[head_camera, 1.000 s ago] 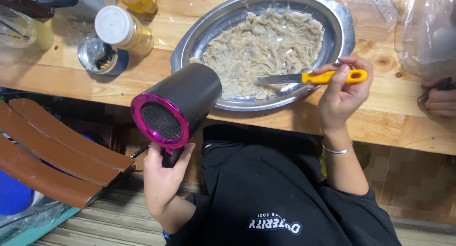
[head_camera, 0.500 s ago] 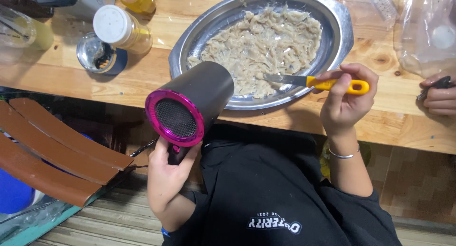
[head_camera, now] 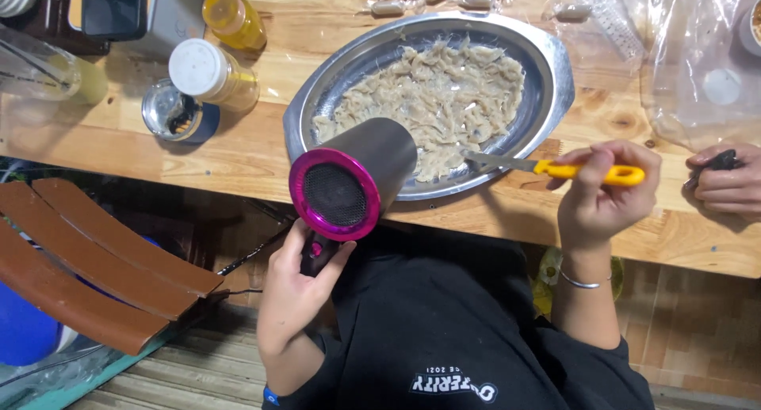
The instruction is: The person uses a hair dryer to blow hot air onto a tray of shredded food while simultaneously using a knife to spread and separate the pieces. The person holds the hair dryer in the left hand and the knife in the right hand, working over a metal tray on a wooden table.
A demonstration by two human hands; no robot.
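A wooden counter (head_camera: 238, 152) holds a big metal tray (head_camera: 555, 77) full of pale strips (head_camera: 444, 93). The left hand (head_camera: 305, 287) is wrapped around a hair dryer (head_camera: 353, 180) that points at the tray. The right hand (head_camera: 606, 192) pinches a yellow-handled knife (head_camera: 555, 169), its blade resting on the tray's edge.

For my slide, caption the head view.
Left hand aims hair dryer at food tray; right hand holds yellow-handled knife.

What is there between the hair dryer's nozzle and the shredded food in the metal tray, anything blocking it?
Nothing visible. The hair dryer, held in the left hand, points over the tray's near rim at the pale shredded food. The yellow-handled knife in the right hand lies off to the side.
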